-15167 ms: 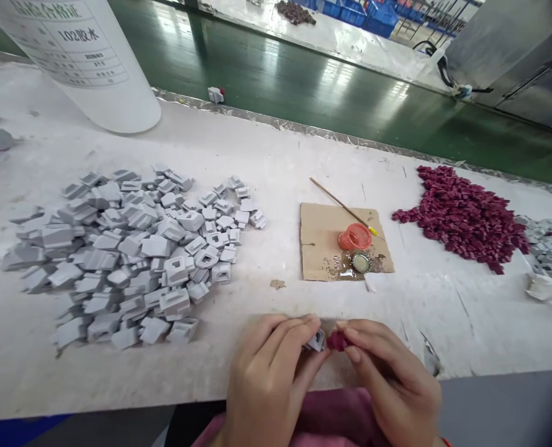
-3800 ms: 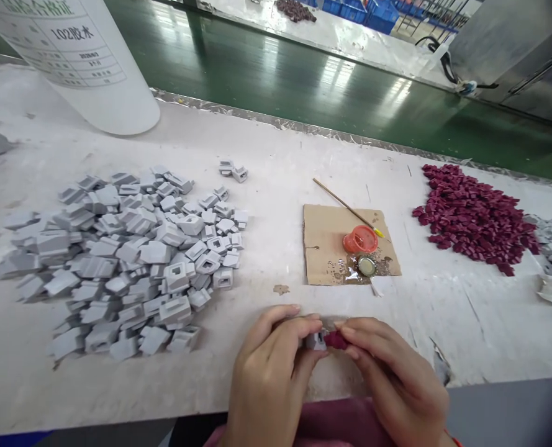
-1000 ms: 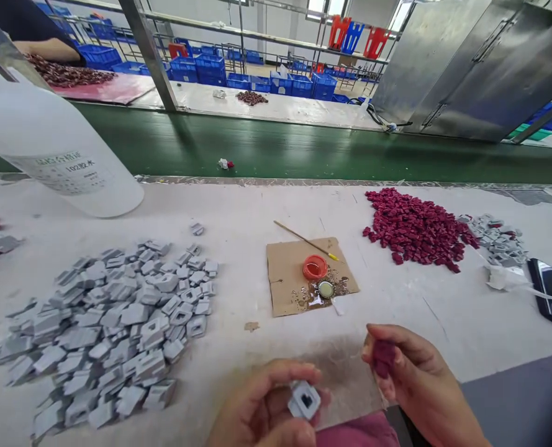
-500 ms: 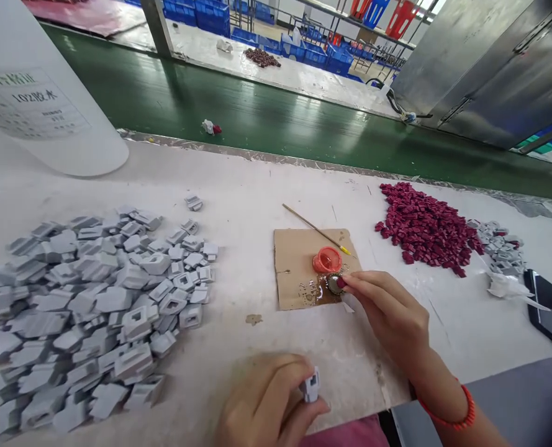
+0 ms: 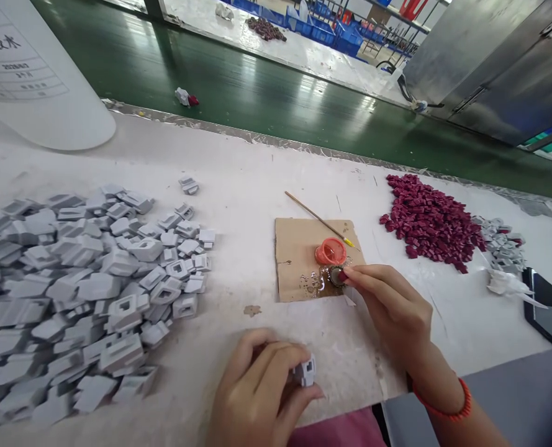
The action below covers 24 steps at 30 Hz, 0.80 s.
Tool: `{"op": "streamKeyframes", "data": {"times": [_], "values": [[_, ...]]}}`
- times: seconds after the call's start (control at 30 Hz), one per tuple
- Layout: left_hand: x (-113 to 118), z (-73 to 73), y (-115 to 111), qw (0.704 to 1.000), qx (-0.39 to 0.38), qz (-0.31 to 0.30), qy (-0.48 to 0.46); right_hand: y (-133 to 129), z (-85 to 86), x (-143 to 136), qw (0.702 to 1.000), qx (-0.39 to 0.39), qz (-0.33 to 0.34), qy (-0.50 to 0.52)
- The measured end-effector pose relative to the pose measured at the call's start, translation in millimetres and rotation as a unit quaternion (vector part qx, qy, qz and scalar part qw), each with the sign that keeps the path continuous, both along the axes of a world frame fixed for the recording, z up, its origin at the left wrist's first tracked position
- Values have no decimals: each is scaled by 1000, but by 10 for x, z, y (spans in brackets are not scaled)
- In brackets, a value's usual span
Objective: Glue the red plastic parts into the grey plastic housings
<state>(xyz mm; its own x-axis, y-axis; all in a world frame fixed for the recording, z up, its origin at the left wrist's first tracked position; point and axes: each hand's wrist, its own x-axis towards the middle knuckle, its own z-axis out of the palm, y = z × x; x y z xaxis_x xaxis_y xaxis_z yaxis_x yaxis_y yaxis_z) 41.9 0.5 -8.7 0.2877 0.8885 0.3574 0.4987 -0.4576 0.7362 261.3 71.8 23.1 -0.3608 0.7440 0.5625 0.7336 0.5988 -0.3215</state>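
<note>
Near the table's front edge, my left hand [image 5: 261, 388] pinches a small grey plastic part [image 5: 306, 370] with a square hole in it. The fingers of my right hand [image 5: 392, 304] are closed on a small maroon piece [image 5: 344, 275], mostly hidden by the fingertips. That piece touches or sits right over a small round metal cap [image 5: 336, 277] on a square of cardboard [image 5: 289, 239]. Wet, shiny liquid lies around the cap. Just behind it stands a red round cup [image 5: 330, 251]. A thin stick with a yellow end [image 5: 322, 220] rests across the cardboard's far edge.
A large heap of grey parts [image 5: 80, 279] covers the left. Maroon pieces [image 5: 431, 220] lie heaped at the right, beside a smaller grey pile [image 5: 502, 245], crumpled tissue [image 5: 511, 285] and a phone [image 5: 546, 310]. A white container [image 5: 38, 93] stands far left, before a green belt [image 5: 238, 81].
The view has tilted down and shifted slightly. My left hand still holds the grey part, and my right hand stays at the metal cap with the maroon piece.
</note>
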Motion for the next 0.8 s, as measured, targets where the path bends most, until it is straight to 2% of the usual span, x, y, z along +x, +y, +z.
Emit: {"op": "streamKeyframes", "data": {"times": [0.1,0.2,0.3,0.37,0.47,0.8], "values": [[-1,-1,-7,1000,-7,3,-2,-19,38,-4,1000,6,-7,8],[4,6,-19,1000,-20,15,-8,-145,112,-52,999,-3,-20,44],[16,21,-32,998,-47,26,-18,-391,152,-153,989,-84,-18,118],[24,30,-40,997,-60,31,-25,-562,128,-233,979,-141,15,150],[30,35,-50,996,-67,35,-38,-718,42,-334,970,-172,57,165],[87,36,-74,996,-47,65,-38,-777,-53,-410,963,-168,23,211]]}}
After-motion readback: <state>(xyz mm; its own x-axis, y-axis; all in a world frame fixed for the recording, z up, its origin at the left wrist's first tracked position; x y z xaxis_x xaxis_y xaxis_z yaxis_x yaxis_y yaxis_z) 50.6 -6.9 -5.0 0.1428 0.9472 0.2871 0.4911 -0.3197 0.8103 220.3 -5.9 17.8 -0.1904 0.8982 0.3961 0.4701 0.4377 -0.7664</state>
